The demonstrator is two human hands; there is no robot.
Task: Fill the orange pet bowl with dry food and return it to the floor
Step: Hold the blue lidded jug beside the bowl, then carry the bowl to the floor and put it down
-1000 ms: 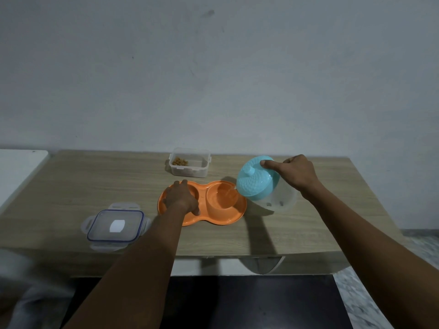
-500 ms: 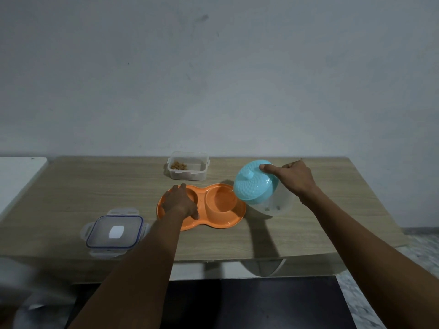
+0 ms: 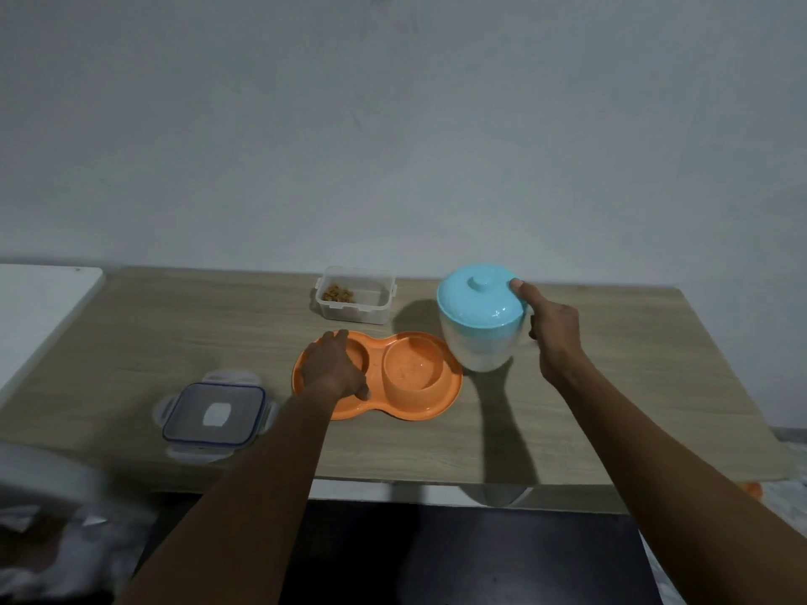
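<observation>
The orange double pet bowl point(image 3: 410, 369) lies in the middle of the wooden table point(image 3: 611, 386). My left hand point(image 3: 334, 366) rests over its left cup with the fingers curled onto the rim, hiding that cup. The right cup holds a little liquid. My right hand point(image 3: 551, 331) grips a white jug with a light blue lid point(image 3: 480, 316), which stands upright just right of the bowl. Behind the bowl sits a clear open container point(image 3: 356, 299) with a small heap of brown dry food in its left corner.
A clip-lock lid point(image 3: 215, 414) lies flat at the table's front left. A white surface point(image 3: 39, 307) adjoins the table on the left. A blurred pale object point(image 3: 56, 517) fills the lower left corner. Dark floor shows below the table's front edge.
The jug was tilted toward the bowl's right cup; it is now upright beside the bowl. My left hand has stayed on the bowl's left cup.
</observation>
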